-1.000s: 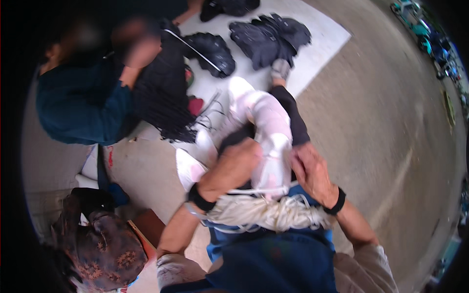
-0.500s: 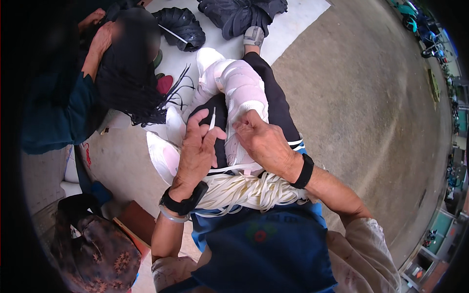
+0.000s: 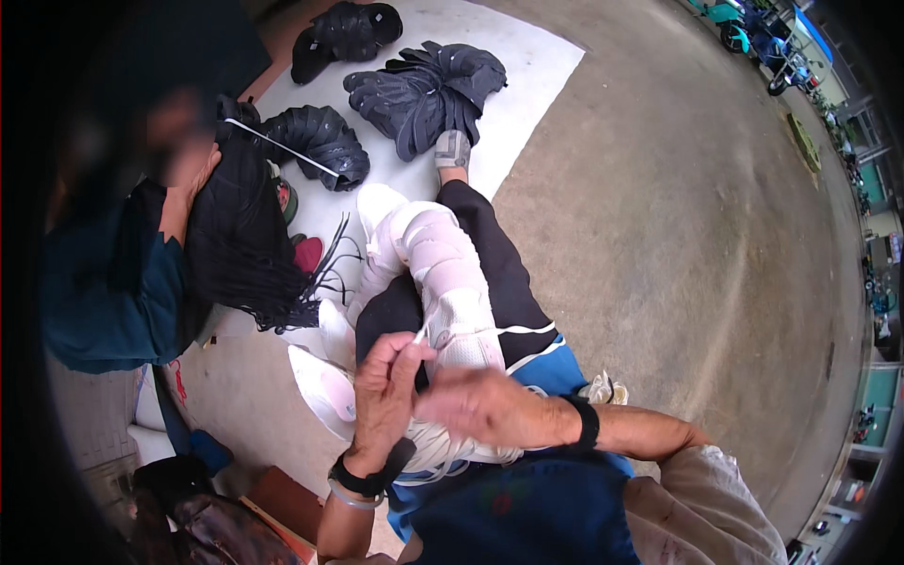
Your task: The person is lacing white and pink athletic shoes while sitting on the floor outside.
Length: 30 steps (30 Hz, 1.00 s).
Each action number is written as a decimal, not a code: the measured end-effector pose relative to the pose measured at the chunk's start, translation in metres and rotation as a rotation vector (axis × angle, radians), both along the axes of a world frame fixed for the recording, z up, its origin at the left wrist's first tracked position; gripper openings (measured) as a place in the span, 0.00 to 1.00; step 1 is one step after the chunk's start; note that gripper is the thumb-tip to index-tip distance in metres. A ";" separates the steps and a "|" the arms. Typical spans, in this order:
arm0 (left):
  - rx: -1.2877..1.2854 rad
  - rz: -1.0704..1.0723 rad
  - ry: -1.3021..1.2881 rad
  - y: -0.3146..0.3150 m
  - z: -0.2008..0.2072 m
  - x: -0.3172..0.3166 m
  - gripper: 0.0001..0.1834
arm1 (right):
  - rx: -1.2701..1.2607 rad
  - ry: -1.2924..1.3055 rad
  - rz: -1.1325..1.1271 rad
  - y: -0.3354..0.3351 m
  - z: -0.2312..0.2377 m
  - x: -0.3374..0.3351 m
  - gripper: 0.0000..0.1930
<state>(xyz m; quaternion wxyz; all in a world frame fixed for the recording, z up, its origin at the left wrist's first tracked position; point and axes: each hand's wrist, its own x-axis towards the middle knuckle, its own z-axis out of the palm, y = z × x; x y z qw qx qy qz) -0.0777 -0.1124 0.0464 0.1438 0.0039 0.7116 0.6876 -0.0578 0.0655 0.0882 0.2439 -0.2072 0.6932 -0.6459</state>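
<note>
My left hand [image 3: 381,391] is closed, pinching a slim white pointed tool [image 3: 422,332] between thumb and fingertips. Beside it my right hand [image 3: 504,407] crosses in front of my lap; its fingers are smeared by motion, so what they hold is hidden. Just beyond both hands lies a curved stack of nested white-and-pink shoe uppers [image 3: 450,273], its nearest one mesh-faced. From that one a white shoelace [image 3: 527,330] stretches right over my dark trouser leg. A bundle of cream laces [image 3: 443,444] rests on my lap, partly covered by my right hand.
More white uppers [image 3: 325,391] lie left of my knee. At the far side, stacks of black uppers [image 3: 428,94] sit on a white sheet [image 3: 541,61]. A co-worker [image 3: 104,301] at left handles black uppers with hanging laces [image 3: 254,292]. Parked motorbikes [image 3: 786,66] stand far right.
My right hand has come back toward my lap and now blurs beside the left. The white tool's tip has dipped toward the stack. A lace now extends rightward; the view has shifted.
</note>
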 end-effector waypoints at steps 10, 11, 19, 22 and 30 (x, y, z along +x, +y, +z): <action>-0.039 -0.090 -0.050 0.025 0.007 -0.001 0.09 | 0.031 -0.078 -0.514 0.007 -0.037 -0.009 0.09; -0.030 -0.106 -0.028 0.022 0.003 -0.001 0.09 | 0.021 -0.073 -0.500 0.007 -0.036 -0.011 0.09; -0.121 -0.274 0.031 0.013 -0.004 -0.008 0.06 | -0.146 -0.078 -0.418 0.009 -0.042 -0.019 0.08; -0.074 -0.416 0.005 0.005 0.003 -0.012 0.06 | -0.357 -0.390 -0.422 0.018 -0.037 -0.026 0.10; -0.197 -0.595 0.221 -0.013 -0.009 -0.026 0.06 | -0.036 -0.324 -0.092 0.026 -0.047 -0.043 0.10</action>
